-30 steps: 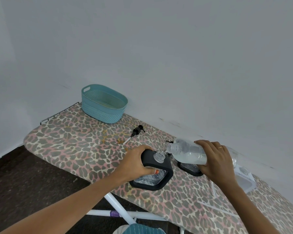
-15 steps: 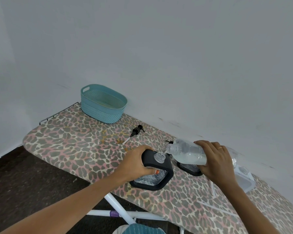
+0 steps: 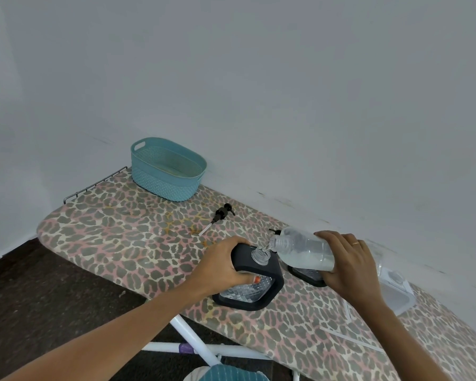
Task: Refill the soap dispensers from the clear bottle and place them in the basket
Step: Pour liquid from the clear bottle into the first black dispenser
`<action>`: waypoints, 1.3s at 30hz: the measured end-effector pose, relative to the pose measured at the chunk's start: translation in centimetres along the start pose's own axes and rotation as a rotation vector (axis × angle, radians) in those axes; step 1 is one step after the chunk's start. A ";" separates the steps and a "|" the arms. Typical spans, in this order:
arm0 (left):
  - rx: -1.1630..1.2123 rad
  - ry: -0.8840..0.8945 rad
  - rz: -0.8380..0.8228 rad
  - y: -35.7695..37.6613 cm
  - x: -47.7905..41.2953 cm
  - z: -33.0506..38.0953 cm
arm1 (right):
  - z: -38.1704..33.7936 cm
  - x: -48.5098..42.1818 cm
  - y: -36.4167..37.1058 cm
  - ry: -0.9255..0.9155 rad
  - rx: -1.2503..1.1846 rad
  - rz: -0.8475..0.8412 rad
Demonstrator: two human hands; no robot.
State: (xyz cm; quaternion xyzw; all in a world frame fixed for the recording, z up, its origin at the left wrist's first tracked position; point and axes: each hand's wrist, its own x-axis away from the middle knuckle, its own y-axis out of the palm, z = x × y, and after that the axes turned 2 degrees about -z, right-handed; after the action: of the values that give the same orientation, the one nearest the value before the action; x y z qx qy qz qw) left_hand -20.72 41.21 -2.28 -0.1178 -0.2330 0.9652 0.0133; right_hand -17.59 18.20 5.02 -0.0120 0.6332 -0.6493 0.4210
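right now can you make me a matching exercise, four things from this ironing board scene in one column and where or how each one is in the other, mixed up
Things:
1. basket
2. clear bottle
3. near dispenser
4. loose pump

States:
A. lying flat on the board
B. tipped on its side in the right hand
C. steadied by the left hand, neck open
D. standing at the far end by the wall

Pairs: 1-D, 2-B, 3-C, 4-A

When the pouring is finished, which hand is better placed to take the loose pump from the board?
The left hand, likely. The pump lies on its side of the dispenser, while the right hand holds the clear bottle.
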 end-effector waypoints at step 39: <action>0.080 -0.111 -0.115 -1.0 -13.2 -6.1 | -2.3 5.0 5.3 0.808 -0.969 0.186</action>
State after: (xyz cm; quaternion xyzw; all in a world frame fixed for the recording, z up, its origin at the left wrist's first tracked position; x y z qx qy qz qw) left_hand -6.51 43.73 -4.17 -0.0497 -0.2010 0.9765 0.0604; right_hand -19.25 18.05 -2.40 0.0998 0.9623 -0.2035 0.1502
